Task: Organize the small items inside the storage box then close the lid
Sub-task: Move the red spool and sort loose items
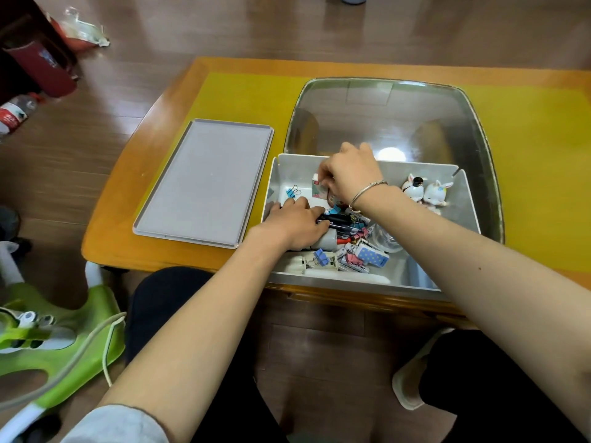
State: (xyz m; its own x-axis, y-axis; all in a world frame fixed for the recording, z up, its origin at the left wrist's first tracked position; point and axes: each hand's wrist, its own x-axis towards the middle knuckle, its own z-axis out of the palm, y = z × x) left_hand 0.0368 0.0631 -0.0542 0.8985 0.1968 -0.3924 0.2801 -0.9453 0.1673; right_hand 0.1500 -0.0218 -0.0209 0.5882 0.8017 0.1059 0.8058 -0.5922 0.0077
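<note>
Left hand (295, 223) grips pens (339, 219).

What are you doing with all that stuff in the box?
A person is sorting small things in a white box on the table. The left hand grips black pens, and the right hand pinches a small carton. Two bunny toys lie at the far right. The lid lies beside the box, not yet on.

Matt plastic lid (204, 183); glossy wood table (134, 199); shiny metal tray (479, 129).
</note>
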